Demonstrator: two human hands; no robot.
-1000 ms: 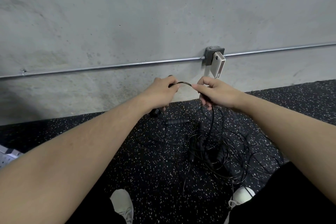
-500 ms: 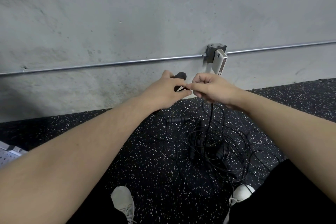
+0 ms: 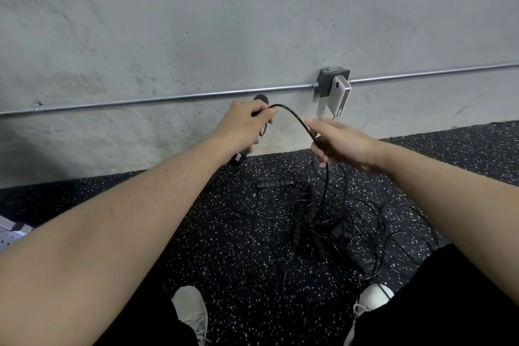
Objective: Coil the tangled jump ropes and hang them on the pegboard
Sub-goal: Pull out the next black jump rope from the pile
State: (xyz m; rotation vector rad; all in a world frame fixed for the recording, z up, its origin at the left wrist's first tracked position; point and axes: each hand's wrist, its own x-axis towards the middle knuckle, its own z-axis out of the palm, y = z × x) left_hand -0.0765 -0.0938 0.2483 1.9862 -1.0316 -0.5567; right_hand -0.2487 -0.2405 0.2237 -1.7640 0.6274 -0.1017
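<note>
Between your two raised hands, a black rope cord (image 3: 292, 115) arches from left to right in front of the wall. Your left hand (image 3: 243, 128) is clenched around a black handle (image 3: 238, 159); the handle's top end shows above the knuckles and its lower end juts out below the palm. Your right hand (image 3: 341, 142) grasps the same cord loosely, its fingers curled round it, and from that grip the cord drops straight down to the floor. There it joins the tangled jump ropes (image 3: 331, 222), a heap of thin black loops lying on the speckled black floor (image 3: 224, 247) between your knees. Several ribbed black handles lie within the heap, and one more handle (image 3: 273, 184) lies flat just beside it, nearer the wall. Your two white shoes (image 3: 191, 309) stand at the near edge of the heap, the right one touched by a stray loop. Behind the hands, a metal conduit (image 3: 140, 101) runs along the concrete wall (image 3: 196, 22) into a grey junction box (image 3: 331, 78), against which a white device (image 3: 339, 95) hangs tilted.
</note>
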